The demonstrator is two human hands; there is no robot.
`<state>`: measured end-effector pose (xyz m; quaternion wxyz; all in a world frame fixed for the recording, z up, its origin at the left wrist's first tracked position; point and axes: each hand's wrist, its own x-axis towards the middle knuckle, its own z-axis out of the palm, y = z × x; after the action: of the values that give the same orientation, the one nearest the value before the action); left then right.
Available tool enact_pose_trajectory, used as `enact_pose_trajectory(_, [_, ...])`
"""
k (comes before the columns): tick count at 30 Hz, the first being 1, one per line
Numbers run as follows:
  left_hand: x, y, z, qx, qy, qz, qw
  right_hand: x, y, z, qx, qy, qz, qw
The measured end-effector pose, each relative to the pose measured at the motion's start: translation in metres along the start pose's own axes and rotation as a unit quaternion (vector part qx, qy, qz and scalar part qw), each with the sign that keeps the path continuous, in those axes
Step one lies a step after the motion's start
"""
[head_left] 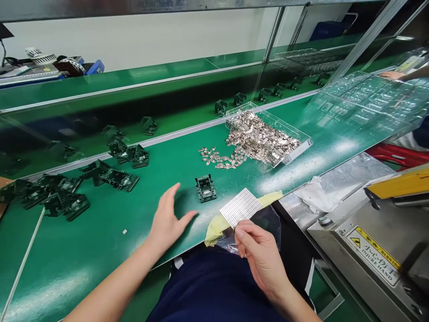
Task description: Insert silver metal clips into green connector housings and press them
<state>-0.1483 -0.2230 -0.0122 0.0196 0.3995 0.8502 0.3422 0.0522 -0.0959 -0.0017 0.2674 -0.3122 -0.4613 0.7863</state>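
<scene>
The right hand [263, 255] has its grip pinched on the near corner of a silver gridded sheet [240, 206], by the bench [177, 163] edge. The left hand [166, 223] holds its grip spread (thumb well apart from fingers), near a black plastic housing [206, 188] on the bench. Beyond, small metal pieces [256, 134] spill from a clear tray [298, 153].

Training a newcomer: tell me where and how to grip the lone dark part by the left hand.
Probably pinch the dark part by its left and right sides, coming from the near left: both stand exposed, and the left hand opens toward it.
</scene>
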Motion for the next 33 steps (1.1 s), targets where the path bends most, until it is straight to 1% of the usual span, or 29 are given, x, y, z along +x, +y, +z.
enact_pose_trajectory(2, [0.023,0.013,0.019,-0.044,-0.052,-0.006,0.998,-0.004,0.001,-0.008,-0.044,0.03,-0.036,0.998])
enact_pose_trajectory(4, [0.04,0.016,0.03,-0.051,-0.088,-0.006,0.995,-0.007,0.004,-0.018,-0.092,0.069,-0.074,0.991])
enact_pose_trajectory(6, [0.05,0.012,0.035,-0.028,-0.116,-0.008,0.993,-0.009,0.006,-0.026,-0.127,0.097,-0.104,0.982])
enact_pose_trajectory(8, [0.052,0.009,0.036,-0.008,-0.117,0.001,0.993,-0.008,0.006,-0.028,-0.15,0.104,-0.12,0.976])
enact_pose_trajectory(9, [0.051,0.01,0.035,-0.009,-0.103,0.017,0.995,-0.007,0.005,-0.027,-0.161,0.102,-0.126,0.974])
enact_pose_trajectory(11, [0.047,0.02,0.034,-0.037,-0.053,0.064,0.996,-0.002,0.002,-0.023,-0.181,0.094,-0.144,0.968])
enact_pose_trajectory(13, [0.039,0.038,0.034,-0.1,-0.011,0.11,0.989,0.004,-0.003,-0.017,-0.195,0.09,-0.174,0.961])
enact_pose_trajectory(14, [0.034,0.049,0.035,-0.14,-0.003,0.126,0.982,0.006,-0.006,-0.013,-0.2,0.09,-0.193,0.956])
enact_pose_trajectory(15, [0.029,0.06,0.036,-0.183,-0.005,0.139,0.973,0.008,-0.008,-0.011,-0.206,0.09,-0.213,0.951])
enact_pose_trajectory(17, [0.021,0.08,0.041,-0.26,-0.03,0.158,0.952,0.009,-0.011,-0.007,-0.216,0.094,-0.252,0.939])
enact_pose_trajectory(20, [0.01,0.098,0.048,-0.332,-0.068,0.163,0.926,0.007,-0.013,-0.006,-0.244,0.115,-0.288,0.919])
enact_pose_trajectory(24, [0.001,0.104,0.056,-0.362,-0.09,0.154,0.915,-0.001,-0.013,-0.008,-0.304,0.154,-0.307,0.889])
enact_pose_trajectory(26, [-0.003,0.102,0.058,-0.361,-0.093,0.153,0.915,-0.003,-0.015,-0.008,-0.317,0.163,-0.307,0.882])
enact_pose_trajectory(29, [-0.007,0.098,0.062,-0.372,-0.097,0.147,0.911,-0.004,-0.019,-0.007,-0.308,0.16,-0.283,0.894])
enact_pose_trajectory(31, [-0.009,0.097,0.064,-0.382,-0.096,0.15,0.907,-0.003,-0.02,-0.006,-0.273,0.15,-0.255,0.915])
enact_pose_trajectory(33, [-0.009,0.097,0.065,-0.388,-0.087,0.159,0.904,-0.003,-0.019,-0.004,-0.206,0.135,-0.223,0.943])
